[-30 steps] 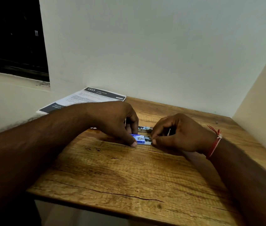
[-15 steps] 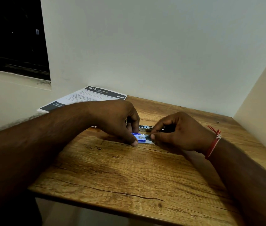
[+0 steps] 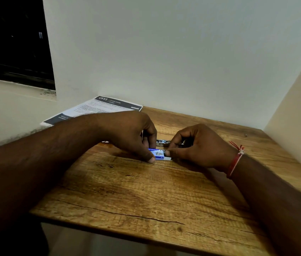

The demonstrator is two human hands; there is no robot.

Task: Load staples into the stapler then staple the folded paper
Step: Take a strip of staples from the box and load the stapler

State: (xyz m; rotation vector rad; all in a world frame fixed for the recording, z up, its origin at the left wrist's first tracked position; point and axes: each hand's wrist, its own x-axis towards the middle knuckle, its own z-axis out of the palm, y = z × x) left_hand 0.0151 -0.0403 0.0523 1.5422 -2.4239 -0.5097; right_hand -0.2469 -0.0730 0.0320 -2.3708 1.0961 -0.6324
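Both hands [image 3: 131, 133] grip the blue staple box [image 3: 158, 154].

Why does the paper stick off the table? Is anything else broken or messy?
The printed paper lies at the table's back left corner and hangs past its edge. Nothing is spilled or broken. Both hands, left and right, hold a small blue staple box, with the stapler just behind.

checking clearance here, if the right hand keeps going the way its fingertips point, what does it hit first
The right hand points leftward at the small blue staple box, apparently already touching its end; beyond it is the left hand.
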